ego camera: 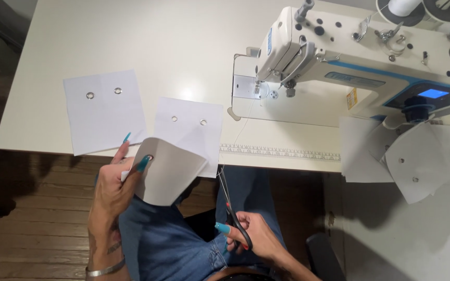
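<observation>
My left hand (113, 184) pinches a white fabric piece (170, 171) at its left edge, thumb and fingers closed on it. The piece is held off the surface, over my lap, and curls downward; one metal eyelet shows by my fingertip. Holding it free of the surface probably leaves its edge open to the blades.

My right hand (251, 239) is closed around the handles of thread snips (230, 200), low over my denim-clad lap. The blades point up toward the lower right corner of the held piece, near it; I cannot tell whether they touch.

Just behind the held piece, a second white piece with two eyelets (188, 127) lies at the front edge of the white surface (131, 36). A third piece with two eyelets (102, 109) lies flat to its left, apart.

The sewing machine (339, 57), white with blue trim, stands at the right rear. A loose thread runs from the needle area toward the surface edge. A printed ruler strip (282, 152) runs along that edge. More white pieces (412, 156) are stacked right of the machine, within reach.
</observation>
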